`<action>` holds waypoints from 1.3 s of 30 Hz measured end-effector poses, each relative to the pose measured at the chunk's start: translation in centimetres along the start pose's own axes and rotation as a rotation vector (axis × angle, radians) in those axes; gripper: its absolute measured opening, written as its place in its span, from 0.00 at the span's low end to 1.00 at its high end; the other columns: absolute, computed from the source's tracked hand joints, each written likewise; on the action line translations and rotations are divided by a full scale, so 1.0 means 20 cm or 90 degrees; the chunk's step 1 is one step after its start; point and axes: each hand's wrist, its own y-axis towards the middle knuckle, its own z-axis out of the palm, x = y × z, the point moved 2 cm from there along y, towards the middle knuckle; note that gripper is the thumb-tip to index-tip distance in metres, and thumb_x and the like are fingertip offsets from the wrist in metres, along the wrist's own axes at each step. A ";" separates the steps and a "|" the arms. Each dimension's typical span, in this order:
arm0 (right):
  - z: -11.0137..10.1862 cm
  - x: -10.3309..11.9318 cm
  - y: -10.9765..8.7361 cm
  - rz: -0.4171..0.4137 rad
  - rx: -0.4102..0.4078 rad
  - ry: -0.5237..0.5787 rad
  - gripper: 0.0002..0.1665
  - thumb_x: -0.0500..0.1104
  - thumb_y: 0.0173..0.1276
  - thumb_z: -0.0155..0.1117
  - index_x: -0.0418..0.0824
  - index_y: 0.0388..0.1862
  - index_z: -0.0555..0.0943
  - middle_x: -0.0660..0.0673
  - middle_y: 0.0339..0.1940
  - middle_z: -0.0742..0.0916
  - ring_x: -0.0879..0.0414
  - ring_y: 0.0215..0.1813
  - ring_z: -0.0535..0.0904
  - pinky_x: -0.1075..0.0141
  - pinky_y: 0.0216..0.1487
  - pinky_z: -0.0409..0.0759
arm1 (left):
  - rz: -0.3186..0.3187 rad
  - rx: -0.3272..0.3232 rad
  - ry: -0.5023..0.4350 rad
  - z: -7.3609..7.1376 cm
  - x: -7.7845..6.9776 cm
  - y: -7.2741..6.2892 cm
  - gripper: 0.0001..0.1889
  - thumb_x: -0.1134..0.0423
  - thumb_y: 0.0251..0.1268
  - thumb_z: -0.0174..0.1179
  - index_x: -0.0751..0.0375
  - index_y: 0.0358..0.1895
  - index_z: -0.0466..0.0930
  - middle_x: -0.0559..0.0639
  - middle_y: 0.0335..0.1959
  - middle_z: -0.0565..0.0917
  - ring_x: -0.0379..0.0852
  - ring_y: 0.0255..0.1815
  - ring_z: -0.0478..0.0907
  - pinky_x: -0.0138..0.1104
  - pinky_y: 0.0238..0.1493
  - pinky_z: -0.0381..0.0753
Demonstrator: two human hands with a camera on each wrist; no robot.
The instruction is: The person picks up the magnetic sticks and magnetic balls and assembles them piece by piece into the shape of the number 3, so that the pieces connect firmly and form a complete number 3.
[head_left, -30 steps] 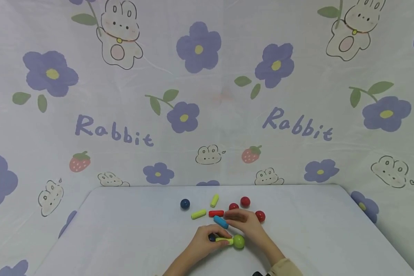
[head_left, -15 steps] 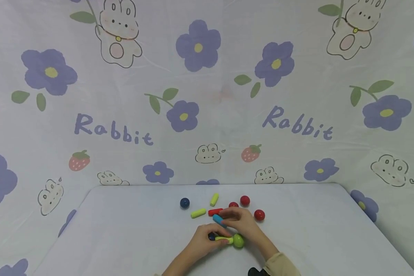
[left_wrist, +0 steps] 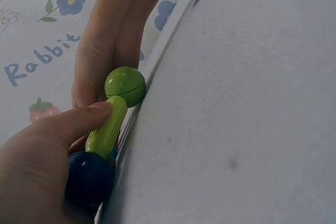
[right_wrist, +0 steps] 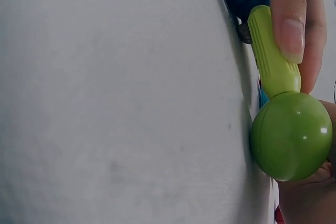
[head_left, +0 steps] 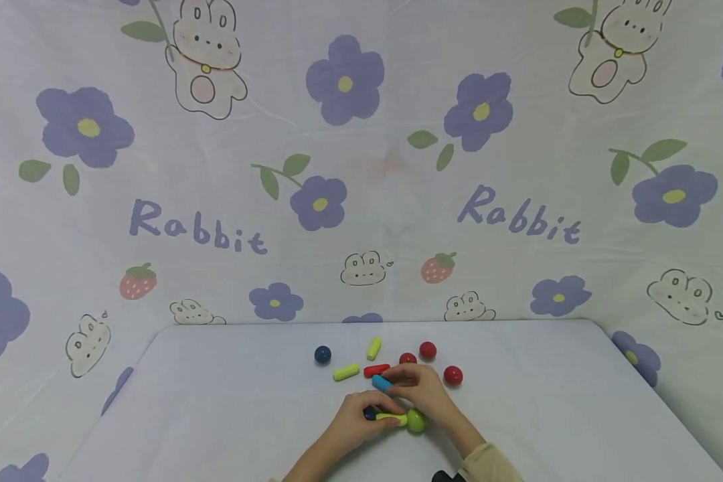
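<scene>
My left hand [head_left: 355, 420] grips a yellow-green ridged rod [left_wrist: 106, 129] between thumb and fingers. A dark blue ball [left_wrist: 89, 179] is joined to one end of that rod, and a green ball [right_wrist: 292, 136] to the other. Beyond it, my right hand [head_left: 426, 393] pinches the right end of a blue rod [head_left: 381, 383] between thumb and fingertips; the hand covers the rod's right end. Just behind the blue rod lies a red rod [head_left: 376, 371], close to the right fingers. In the left wrist view, the right hand's fingers are mostly hidden.
Two loose yellow-green rods, one nearer [head_left: 346, 372] and one farther back [head_left: 374, 349], lie on the white table [head_left: 229, 402]. A dark blue ball [head_left: 322, 355] sits left of them. Three red balls, including one at the right [head_left: 453, 375], stand behind and beside the right hand.
My right hand's fingers have come together on the blue rod, which has shifted slightly left and away. The left hand and its rod with two balls have stayed nearly still.
</scene>
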 end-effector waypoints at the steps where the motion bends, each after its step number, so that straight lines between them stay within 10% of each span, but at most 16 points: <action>1: 0.00 0.00 -0.01 0.004 -0.004 0.005 0.17 0.38 0.56 0.66 0.39 0.46 0.79 0.47 0.42 0.83 0.56 0.42 0.79 0.66 0.45 0.75 | 0.000 0.001 -0.002 0.00 0.00 0.00 0.09 0.67 0.54 0.63 0.63 0.39 0.81 0.49 0.36 0.83 0.42 0.43 0.77 0.36 0.49 0.70; 8: -0.04 0.05 -0.05 0.016 0.000 0.056 0.18 0.37 0.56 0.65 0.36 0.47 0.79 0.42 0.44 0.82 0.50 0.46 0.78 0.61 0.47 0.74 | -0.001 0.006 0.001 0.02 0.16 0.01 0.10 0.60 0.54 0.63 0.56 0.41 0.82 0.40 0.37 0.82 0.39 0.43 0.76 0.35 0.49 0.70; 17: -0.05 0.00 -0.10 0.034 -0.055 0.077 0.19 0.38 0.56 0.66 0.35 0.47 0.79 0.42 0.45 0.82 0.49 0.48 0.77 0.61 0.49 0.73 | 0.003 0.007 -0.016 0.00 0.04 0.00 0.09 0.67 0.54 0.62 0.61 0.40 0.81 0.48 0.37 0.82 0.42 0.42 0.77 0.37 0.49 0.70; 39: -0.09 -0.04 -0.19 0.138 -0.134 0.144 0.23 0.42 0.55 0.68 0.37 0.50 0.78 0.43 0.46 0.82 0.51 0.50 0.76 0.59 0.52 0.71 | -0.030 -0.001 0.018 0.02 0.17 0.01 0.09 0.57 0.53 0.63 0.50 0.38 0.83 0.39 0.35 0.82 0.38 0.40 0.77 0.34 0.48 0.71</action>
